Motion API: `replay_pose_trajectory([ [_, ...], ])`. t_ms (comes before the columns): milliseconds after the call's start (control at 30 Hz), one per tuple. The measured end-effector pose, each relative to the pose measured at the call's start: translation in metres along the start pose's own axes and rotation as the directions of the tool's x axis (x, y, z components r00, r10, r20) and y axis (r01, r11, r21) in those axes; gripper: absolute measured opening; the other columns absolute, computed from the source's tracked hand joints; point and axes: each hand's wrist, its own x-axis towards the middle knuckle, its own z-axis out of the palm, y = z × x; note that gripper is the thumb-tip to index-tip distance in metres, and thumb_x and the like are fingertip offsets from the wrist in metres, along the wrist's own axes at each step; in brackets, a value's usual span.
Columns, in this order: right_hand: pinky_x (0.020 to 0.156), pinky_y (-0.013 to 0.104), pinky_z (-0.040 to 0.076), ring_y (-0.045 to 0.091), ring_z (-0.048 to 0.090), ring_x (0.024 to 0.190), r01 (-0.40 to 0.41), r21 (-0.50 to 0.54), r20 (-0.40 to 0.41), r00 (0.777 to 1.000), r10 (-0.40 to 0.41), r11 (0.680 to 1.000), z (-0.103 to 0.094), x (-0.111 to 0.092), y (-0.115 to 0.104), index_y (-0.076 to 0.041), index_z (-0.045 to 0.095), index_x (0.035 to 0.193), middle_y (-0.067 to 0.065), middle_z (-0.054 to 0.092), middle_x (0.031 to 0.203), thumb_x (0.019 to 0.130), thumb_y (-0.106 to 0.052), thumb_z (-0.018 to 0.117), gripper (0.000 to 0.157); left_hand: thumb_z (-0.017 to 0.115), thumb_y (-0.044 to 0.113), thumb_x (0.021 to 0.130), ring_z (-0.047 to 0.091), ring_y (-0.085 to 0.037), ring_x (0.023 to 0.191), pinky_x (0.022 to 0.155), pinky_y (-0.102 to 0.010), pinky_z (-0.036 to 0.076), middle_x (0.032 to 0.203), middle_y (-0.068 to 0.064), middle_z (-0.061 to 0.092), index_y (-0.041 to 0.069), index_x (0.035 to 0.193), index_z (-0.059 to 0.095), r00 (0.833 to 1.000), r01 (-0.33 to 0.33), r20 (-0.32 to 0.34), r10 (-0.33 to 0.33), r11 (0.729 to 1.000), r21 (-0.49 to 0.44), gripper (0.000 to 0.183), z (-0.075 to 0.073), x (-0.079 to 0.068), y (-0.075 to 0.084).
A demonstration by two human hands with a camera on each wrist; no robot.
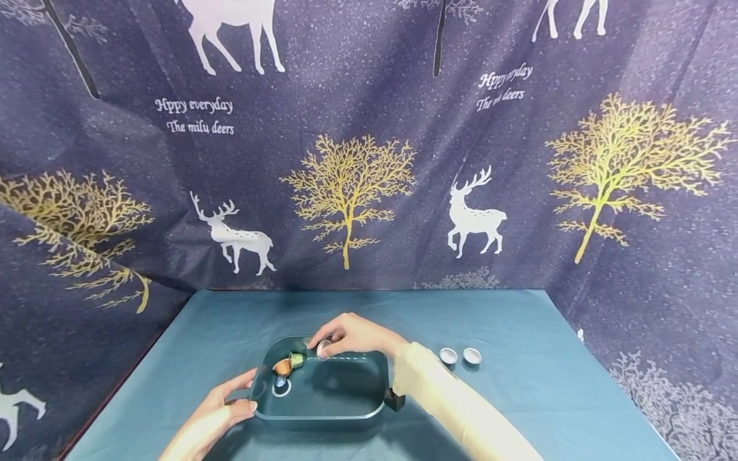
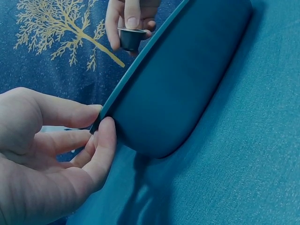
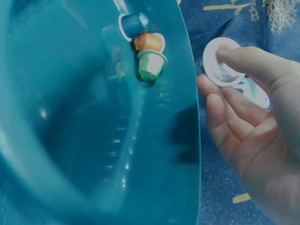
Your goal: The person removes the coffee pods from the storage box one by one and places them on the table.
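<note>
A dark teal rectangular bin stands on the table. At its left end my left hand pinches the rim between thumb and fingers, clearest in the left wrist view. My right hand holds a coffee capsule above the bin's far side, thumb on the pale foil lid; its dark body shows in the left wrist view. Inside the bin, toward the left, lie a blue capsule, an orange capsule and a green capsule, close together.
Two more capsules sit lid up on the teal tablecloth, right of the bin and beyond my right forearm. A black piece sticks out at the bin's right end. Behind the table hangs a patterned cloth.
</note>
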Motion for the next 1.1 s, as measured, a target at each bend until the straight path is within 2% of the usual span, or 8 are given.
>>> replay_pose_trajectory([
  [200, 0.065, 0.016, 0.049, 0.029, 0.063, 0.077, 0.002, -0.012, -0.009, 1.000, -0.002, 1.000, -0.002, -0.006, 0.005, -0.014, 0.071, 0.122, 0.001, 0.074, 0.107, 0.094, -0.022, 0.068, 0.029, 0.058, 0.008, 0.092, 0.061, -0.016, 0.090, 0.089, -0.035, 0.051, 0.129, -0.025, 0.036, -0.015, 0.152, 0.008, 1.000, -0.006, 0.006, 0.006, 1.000, 0.001, 0.081, -0.001, 0.000, -0.001],
  [300, 0.064, 0.017, 0.047, 0.018, 0.060, 0.069, -0.030, -0.012, -0.017, 0.999, 0.030, 0.999, -0.005, -0.009, 0.004, -0.018, 0.070, 0.121, 0.002, 0.073, 0.097, 0.092, -0.022, 0.070, 0.029, 0.058, 0.008, 0.093, 0.063, -0.015, 0.093, 0.090, -0.035, 0.051, 0.129, -0.025, 0.037, -0.015, 0.152, 0.008, 1.000, -0.010, 0.014, 0.010, 1.000, -0.002, 0.081, -0.001, 0.000, -0.001],
  [433, 0.068, 0.019, 0.051, 0.004, 0.060, 0.072, -0.073, -0.015, -0.045, 0.996, 0.072, 0.997, -0.008, -0.014, 0.002, -0.020, 0.069, 0.119, -0.002, 0.069, 0.098, 0.086, -0.020, 0.076, 0.034, 0.058, 0.008, 0.093, 0.062, -0.015, 0.092, 0.090, -0.034, 0.051, 0.129, -0.024, 0.037, -0.015, 0.152, 0.008, 1.000, -0.011, 0.018, 0.011, 1.000, -0.005, 0.081, 0.000, 0.000, -0.001],
  [500, 0.071, 0.020, 0.052, 0.003, 0.060, 0.075, -0.083, -0.036, -0.066, 0.995, 0.080, 0.996, -0.009, -0.017, 0.002, -0.019, 0.068, 0.119, -0.004, 0.065, 0.103, 0.084, -0.017, 0.078, 0.037, 0.058, 0.008, 0.093, 0.061, -0.015, 0.091, 0.089, -0.034, 0.050, 0.129, -0.024, 0.036, -0.015, 0.152, 0.008, 1.000, -0.010, 0.017, 0.010, 1.000, -0.005, 0.081, 0.000, 0.000, -0.001],
  [700, 0.076, 0.022, 0.048, 0.009, 0.054, 0.083, -0.109, -0.166, -0.171, 0.982, 0.080, 0.980, -0.010, -0.022, 0.002, -0.017, 0.069, 0.120, 0.001, 0.058, 0.110, 0.083, -0.011, 0.076, 0.038, 0.058, 0.007, 0.092, 0.058, -0.016, 0.087, 0.088, -0.033, 0.050, 0.127, -0.023, 0.036, -0.014, 0.152, 0.009, 1.000, -0.007, 0.001, 0.007, 1.000, -0.004, 0.081, 0.001, 0.000, 0.000],
  [867, 0.076, 0.023, 0.049, 0.015, 0.059, 0.086, -0.124, -0.143, -0.237, 0.968, 0.087, 0.982, -0.011, -0.028, 0.001, -0.018, 0.066, 0.124, 0.003, 0.062, 0.117, 0.084, -0.011, 0.076, 0.041, 0.058, 0.005, 0.091, 0.060, -0.015, 0.089, 0.090, -0.033, 0.050, 0.129, -0.023, 0.037, -0.014, 0.152, 0.009, 1.000, -0.011, 0.001, 0.011, 1.000, -0.011, 0.081, 0.001, -0.001, 0.000],
  [1000, 0.074, 0.024, 0.052, 0.010, 0.063, 0.082, -0.127, -0.114, -0.291, 0.953, 0.089, 0.985, -0.011, -0.034, 0.004, -0.022, 0.062, 0.124, 0.002, 0.066, 0.118, 0.084, -0.013, 0.078, 0.044, 0.057, 0.004, 0.091, 0.059, -0.014, 0.089, 0.090, -0.033, 0.050, 0.130, -0.023, 0.037, -0.015, 0.152, 0.009, 1.000, -0.018, -0.003, 0.018, 1.000, -0.013, 0.080, 0.002, 0.000, -0.001],
  [1100, 0.076, 0.025, 0.052, 0.006, 0.063, 0.081, -0.134, -0.126, -0.335, 0.938, 0.085, 0.983, -0.012, -0.039, 0.007, -0.022, 0.062, 0.119, 0.001, 0.069, 0.112, 0.082, -0.014, 0.079, 0.042, 0.057, 0.004, 0.091, 0.058, -0.015, 0.091, 0.090, -0.034, 0.049, 0.131, -0.023, 0.036, -0.014, 0.153, 0.011, 1.000, -0.016, -0.013, 0.016, 1.000, -0.012, 0.079, 0.001, 0.001, -0.002],
])
